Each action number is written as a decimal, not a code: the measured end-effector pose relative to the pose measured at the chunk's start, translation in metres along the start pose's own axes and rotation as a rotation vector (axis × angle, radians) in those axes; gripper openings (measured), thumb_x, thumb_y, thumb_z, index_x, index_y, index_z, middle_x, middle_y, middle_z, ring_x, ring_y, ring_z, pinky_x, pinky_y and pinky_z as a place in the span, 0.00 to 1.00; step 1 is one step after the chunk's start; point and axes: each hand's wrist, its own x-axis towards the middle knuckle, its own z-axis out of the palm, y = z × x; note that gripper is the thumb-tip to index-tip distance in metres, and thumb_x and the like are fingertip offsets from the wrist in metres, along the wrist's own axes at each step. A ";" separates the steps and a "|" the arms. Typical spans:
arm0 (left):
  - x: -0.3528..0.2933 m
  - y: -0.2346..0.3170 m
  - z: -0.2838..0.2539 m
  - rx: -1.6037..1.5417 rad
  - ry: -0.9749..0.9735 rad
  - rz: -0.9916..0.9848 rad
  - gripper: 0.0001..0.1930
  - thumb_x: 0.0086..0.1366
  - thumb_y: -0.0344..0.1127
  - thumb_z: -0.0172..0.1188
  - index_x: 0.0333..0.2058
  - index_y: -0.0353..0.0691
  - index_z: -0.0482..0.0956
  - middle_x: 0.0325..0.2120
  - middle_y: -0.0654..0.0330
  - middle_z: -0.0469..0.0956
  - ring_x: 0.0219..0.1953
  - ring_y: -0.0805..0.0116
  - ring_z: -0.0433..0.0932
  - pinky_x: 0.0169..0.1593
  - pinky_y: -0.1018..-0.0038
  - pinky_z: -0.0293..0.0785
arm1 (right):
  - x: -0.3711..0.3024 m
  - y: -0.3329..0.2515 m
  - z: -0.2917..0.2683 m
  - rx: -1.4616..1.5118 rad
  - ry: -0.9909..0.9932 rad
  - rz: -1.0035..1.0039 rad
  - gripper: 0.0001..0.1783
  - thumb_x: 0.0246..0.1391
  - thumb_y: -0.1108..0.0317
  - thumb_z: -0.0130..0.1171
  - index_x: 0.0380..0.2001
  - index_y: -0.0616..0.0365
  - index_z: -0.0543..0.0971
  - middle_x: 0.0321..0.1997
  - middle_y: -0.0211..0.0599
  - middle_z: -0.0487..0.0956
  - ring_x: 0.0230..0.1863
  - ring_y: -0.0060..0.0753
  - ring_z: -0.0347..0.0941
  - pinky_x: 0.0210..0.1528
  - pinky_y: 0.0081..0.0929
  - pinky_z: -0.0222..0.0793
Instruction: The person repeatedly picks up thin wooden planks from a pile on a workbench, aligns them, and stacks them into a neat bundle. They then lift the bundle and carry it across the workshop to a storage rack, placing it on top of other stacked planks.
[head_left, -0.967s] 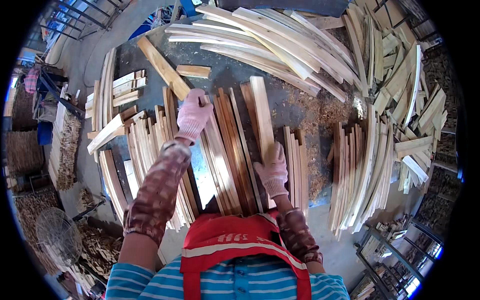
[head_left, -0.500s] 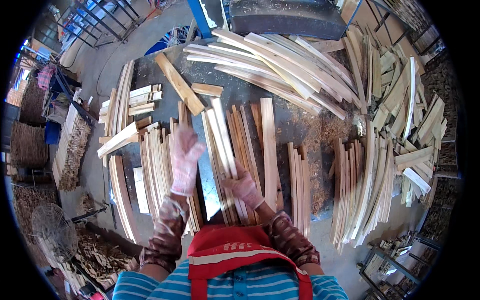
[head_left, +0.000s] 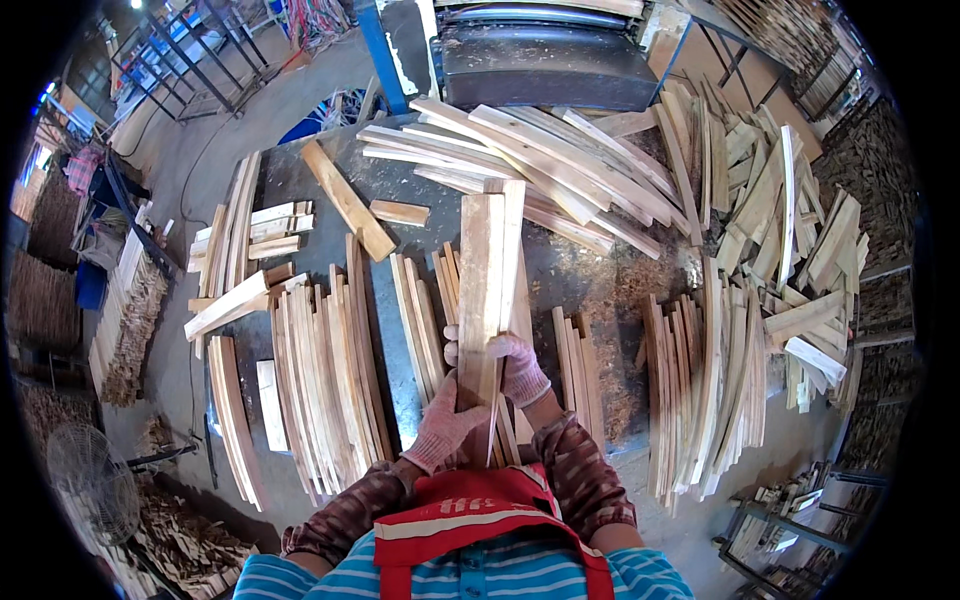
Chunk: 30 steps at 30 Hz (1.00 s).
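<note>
Two wooden boards, a broad front one (head_left: pixel 480 270) and a paler one (head_left: pixel 514 225) behind it, are held together, raised in front of my apron. Gloved in pinkish white, my left hand (head_left: pixel 447 423) is closed round the left edge of the boards near their lower end. Higher up, my right hand (head_left: pixel 518 368) wraps them from the right, with fingertips showing past the left edge. Beneath and to the left lie narrow boards (head_left: pixel 418 320), partly covered by the held ones. A larger row of boards (head_left: pixel 325 370) lies left of my left hand.
Long boards (head_left: pixel 540 150) lie heaped at the table's far side, before a dark machine (head_left: pixel 545 75). Sawdust (head_left: pixel 625 330) covers the dark table right of centre. More boards (head_left: pixel 720 370) and jumbled offcuts (head_left: pixel 800 230) lie at the right. A fan (head_left: pixel 90 480) stands lower left.
My left hand has come down and right from the left row onto the boards. My right hand has moved slightly right, and boards are now raised between both hands. The view has shifted slightly.
</note>
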 end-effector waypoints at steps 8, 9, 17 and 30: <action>0.011 0.001 0.023 0.203 0.305 0.224 0.60 0.50 0.34 0.74 0.73 0.37 0.38 0.54 0.44 0.74 0.55 0.48 0.76 0.59 0.63 0.73 | 0.011 0.017 0.014 -0.622 0.420 -0.230 0.35 0.60 0.53 0.63 0.64 0.64 0.70 0.57 0.41 0.78 0.59 0.30 0.73 0.62 0.36 0.70; 0.014 -0.001 0.018 0.003 0.252 0.151 0.59 0.50 0.31 0.73 0.72 0.36 0.39 0.53 0.45 0.75 0.53 0.50 0.77 0.56 0.64 0.76 | 0.008 0.022 0.000 -0.969 0.503 -0.269 0.37 0.61 0.47 0.62 0.66 0.58 0.69 0.62 0.35 0.75 0.61 0.26 0.71 0.65 0.32 0.68; 0.006 -0.023 -0.063 -0.445 0.456 0.071 0.41 0.59 0.18 0.58 0.71 0.38 0.53 0.30 0.60 0.78 0.31 0.72 0.77 0.35 0.76 0.77 | -0.042 0.022 -0.047 -0.598 0.713 -0.156 0.34 0.63 0.61 0.59 0.67 0.68 0.65 0.68 0.47 0.70 0.69 0.37 0.66 0.70 0.27 0.60; -0.012 -0.073 -0.078 -0.982 -0.053 0.182 0.33 0.48 0.39 0.66 0.50 0.19 0.76 0.41 0.41 0.83 0.41 0.46 0.84 0.50 0.57 0.80 | -0.086 0.084 -0.075 -0.950 0.798 -0.098 0.34 0.62 0.63 0.61 0.67 0.67 0.65 0.68 0.52 0.69 0.69 0.41 0.66 0.69 0.30 0.61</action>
